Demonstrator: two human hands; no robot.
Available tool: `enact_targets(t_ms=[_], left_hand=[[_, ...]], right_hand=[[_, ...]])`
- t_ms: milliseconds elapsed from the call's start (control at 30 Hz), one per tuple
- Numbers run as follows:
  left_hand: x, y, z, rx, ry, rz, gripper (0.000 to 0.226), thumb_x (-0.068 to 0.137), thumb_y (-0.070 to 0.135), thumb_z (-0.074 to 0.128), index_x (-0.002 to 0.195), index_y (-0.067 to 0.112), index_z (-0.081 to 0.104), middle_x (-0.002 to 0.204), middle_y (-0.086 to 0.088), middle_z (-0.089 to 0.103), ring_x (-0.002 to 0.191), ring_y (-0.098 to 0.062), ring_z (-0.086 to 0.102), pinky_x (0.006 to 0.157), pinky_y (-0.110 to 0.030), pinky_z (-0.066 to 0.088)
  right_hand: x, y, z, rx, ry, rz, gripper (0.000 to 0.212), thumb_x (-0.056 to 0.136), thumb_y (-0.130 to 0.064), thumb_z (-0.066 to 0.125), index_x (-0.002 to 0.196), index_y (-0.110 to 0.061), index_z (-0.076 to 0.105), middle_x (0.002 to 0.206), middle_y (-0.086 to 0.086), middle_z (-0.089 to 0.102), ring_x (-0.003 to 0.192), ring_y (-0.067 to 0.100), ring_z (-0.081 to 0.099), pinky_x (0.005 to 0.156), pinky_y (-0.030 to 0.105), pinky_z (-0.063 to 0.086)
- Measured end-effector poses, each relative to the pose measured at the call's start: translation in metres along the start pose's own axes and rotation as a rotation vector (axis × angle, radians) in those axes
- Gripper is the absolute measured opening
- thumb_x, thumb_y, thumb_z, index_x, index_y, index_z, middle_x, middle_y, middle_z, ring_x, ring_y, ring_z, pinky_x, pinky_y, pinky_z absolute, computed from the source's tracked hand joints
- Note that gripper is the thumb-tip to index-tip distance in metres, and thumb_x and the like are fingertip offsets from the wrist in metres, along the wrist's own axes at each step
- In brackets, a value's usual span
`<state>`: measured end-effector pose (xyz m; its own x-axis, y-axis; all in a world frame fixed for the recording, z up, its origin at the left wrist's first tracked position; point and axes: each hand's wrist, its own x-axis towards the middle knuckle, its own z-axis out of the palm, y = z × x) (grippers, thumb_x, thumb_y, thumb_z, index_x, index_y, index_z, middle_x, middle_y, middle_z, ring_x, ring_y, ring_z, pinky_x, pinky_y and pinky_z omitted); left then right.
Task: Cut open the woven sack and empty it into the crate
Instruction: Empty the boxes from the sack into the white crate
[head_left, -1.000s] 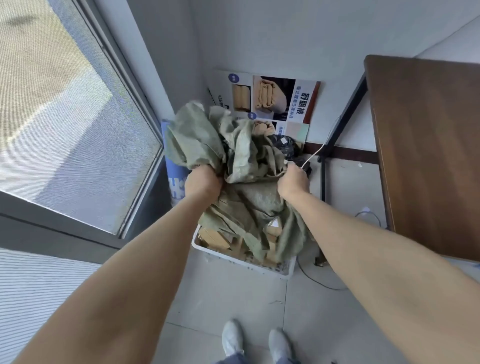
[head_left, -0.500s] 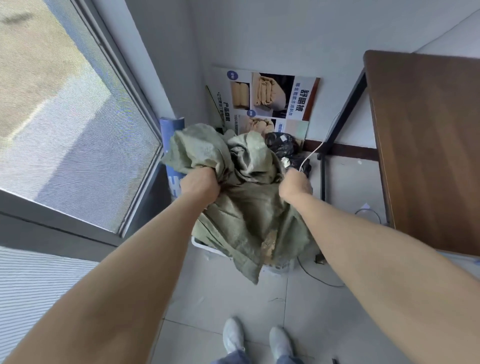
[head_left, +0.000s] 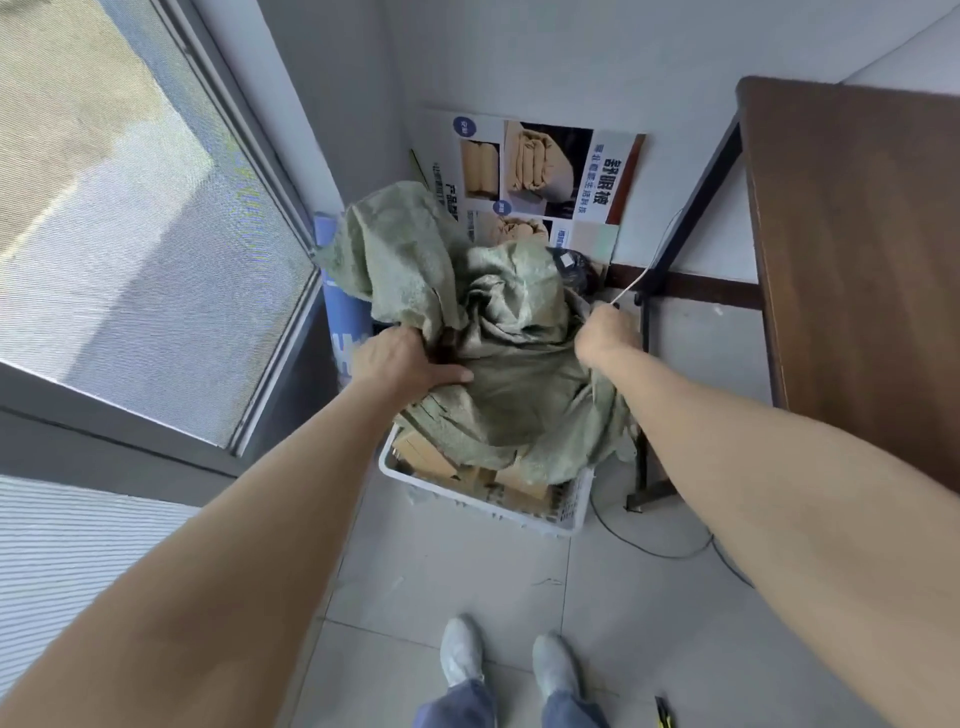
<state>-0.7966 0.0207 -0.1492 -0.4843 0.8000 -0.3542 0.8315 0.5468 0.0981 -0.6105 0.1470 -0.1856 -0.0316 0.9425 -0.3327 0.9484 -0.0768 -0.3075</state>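
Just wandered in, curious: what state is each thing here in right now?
crate: on the floor, holding cardboard boxes.
cardboard boxes: in the crate, partly covered by the woven sack.
woven sack: crumpled, held up, its lower end draped into the crate.
left hand: grips the sack's left side.
right hand: grips the sack's right side.

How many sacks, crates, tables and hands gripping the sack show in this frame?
green woven sack: 1
white crate: 1
wooden table: 1
hands gripping the sack, left hand and right hand: 2
Total: 5
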Motion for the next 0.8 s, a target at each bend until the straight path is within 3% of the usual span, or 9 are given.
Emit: enact_targets(t_ms=[100, 167, 233, 367, 467, 533, 600, 700, 800], left_hand=[[-0.002, 0.006, 0.005, 0.096, -0.061, 0.015, 0.051, 0.078, 0.044, 0.071, 0.112, 0.008, 0.058, 0.115, -0.01, 0.058, 0.108, -0.031, 0.057, 0.087, -0.041, 0.048], [0.001, 0.001, 0.007, 0.093, 0.004, -0.036, 0.029, 0.091, 0.012, 0.051, 0.118, 0.003, 0.057, 0.123, -0.016, 0.056, 0.114, -0.035, 0.055, 0.09, -0.042, 0.046], [0.003, -0.008, 0.01, 0.097, 0.067, -0.091, 0.038, 0.092, 0.004, 0.034, 0.125, 0.001, 0.053, 0.128, -0.017, 0.05, 0.119, -0.037, 0.047, 0.092, -0.045, 0.043], [0.004, 0.001, 0.015, -0.046, 0.04, -0.056, 0.039, 0.09, 0.002, 0.036, 0.128, 0.002, 0.045, 0.132, -0.018, 0.044, 0.118, -0.04, 0.047, 0.092, -0.047, 0.042], [0.001, 0.023, 0.02, -0.395, -0.045, -0.067, 0.04, 0.09, 0.009, 0.038, 0.129, 0.003, 0.041, 0.126, -0.02, 0.054, 0.114, -0.039, 0.052, 0.088, -0.041, 0.043], [-0.003, 0.035, 0.017, -0.619, -0.035, -0.057, 0.034, 0.092, 0.011, 0.041, 0.123, 0.0, 0.049, 0.119, -0.02, 0.059, 0.11, -0.037, 0.055, 0.081, -0.035, 0.042], [-0.003, 0.04, 0.014, -0.722, 0.001, -0.016, 0.027, 0.091, 0.009, 0.046, 0.11, -0.004, 0.058, 0.105, -0.022, 0.062, 0.102, -0.037, 0.058, 0.077, -0.034, 0.044], [-0.001, 0.036, 0.008, -0.629, 0.057, 0.061, 0.029, 0.088, 0.019, 0.059, 0.105, -0.003, 0.062, 0.101, -0.021, 0.066, 0.096, -0.036, 0.061, 0.078, -0.036, 0.048], [-0.002, 0.025, 0.004, -0.301, 0.024, 0.097, 0.054, 0.071, 0.05, 0.074, 0.098, 0.004, 0.064, 0.091, -0.013, 0.066, 0.087, -0.031, 0.062, 0.072, -0.036, 0.049]], right_hand=[[-0.002, -0.003, 0.01, 0.028, -0.031, -0.011, 0.03, 0.092, -0.002, 0.043, 0.121, -0.006, 0.05, 0.123, 0.018, 0.056, 0.114, 0.036, 0.055, 0.086, 0.036, 0.046], [-0.002, 0.002, 0.013, 0.023, 0.025, 0.05, 0.032, 0.094, -0.002, 0.041, 0.124, -0.007, 0.05, 0.125, 0.017, 0.056, 0.114, 0.036, 0.055, 0.089, 0.038, 0.047], [-0.002, 0.009, 0.016, 0.004, 0.05, 0.1, 0.034, 0.095, -0.004, 0.04, 0.129, -0.008, 0.047, 0.128, 0.018, 0.054, 0.116, 0.037, 0.053, 0.091, 0.04, 0.046], [-0.014, 0.001, 0.02, 0.047, 0.015, 0.087, 0.039, 0.094, -0.007, 0.047, 0.132, -0.007, 0.041, 0.124, 0.017, 0.055, 0.115, 0.037, 0.053, 0.092, 0.041, 0.045], [-0.033, -0.024, 0.029, 0.245, -0.232, 0.026, 0.061, 0.077, -0.014, 0.063, 0.133, -0.002, 0.042, 0.124, 0.017, 0.056, 0.115, 0.033, 0.055, 0.096, 0.038, 0.047], [-0.038, -0.03, 0.04, 0.178, -0.382, -0.014, 0.083, 0.06, -0.026, 0.075, 0.133, -0.002, 0.044, 0.123, 0.013, 0.056, 0.114, 0.03, 0.056, 0.097, 0.038, 0.047], [-0.041, -0.029, 0.043, 0.053, -0.382, -0.048, 0.065, 0.069, -0.029, 0.072, 0.125, -0.003, 0.051, 0.118, 0.011, 0.058, 0.112, 0.029, 0.056, 0.097, 0.039, 0.045], [-0.038, -0.017, 0.039, 0.086, -0.189, 0.003, 0.035, 0.084, -0.02, 0.059, 0.116, -0.007, 0.061, 0.119, 0.012, 0.063, 0.109, 0.031, 0.06, 0.094, 0.038, 0.048], [-0.029, -0.004, 0.037, 0.075, -0.137, 0.102, 0.037, 0.086, -0.013, 0.057, 0.123, -0.005, 0.056, 0.126, 0.014, 0.058, 0.117, 0.032, 0.054, 0.098, 0.037, 0.045]])
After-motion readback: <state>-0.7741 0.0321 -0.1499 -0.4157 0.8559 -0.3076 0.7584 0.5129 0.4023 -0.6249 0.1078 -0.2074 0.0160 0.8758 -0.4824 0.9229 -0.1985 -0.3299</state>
